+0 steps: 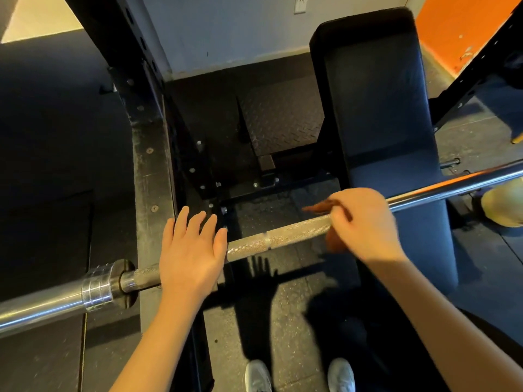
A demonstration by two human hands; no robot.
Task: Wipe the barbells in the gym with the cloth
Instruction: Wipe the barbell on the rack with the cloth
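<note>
A steel barbell (283, 236) runs across the view from lower left to upper right, with a knurled middle and a shiny sleeve at the left end. My left hand (191, 250) lies flat on top of the bar near the collar, fingers straight and spread. My right hand (365, 222) is curled around the bar further right and grips a brown cloth (319, 206) wrapped around the shaft. Part of the cloth shows above and below the bar; the rest is hidden under the hand.
A black padded bench (376, 108) stands under the bar at centre right. A black rack upright (147, 137) rises beside my left hand. The floor is dark rubber matting. My grey shoes (300, 374) show at the bottom. An orange wall (458, 24) is at the far right.
</note>
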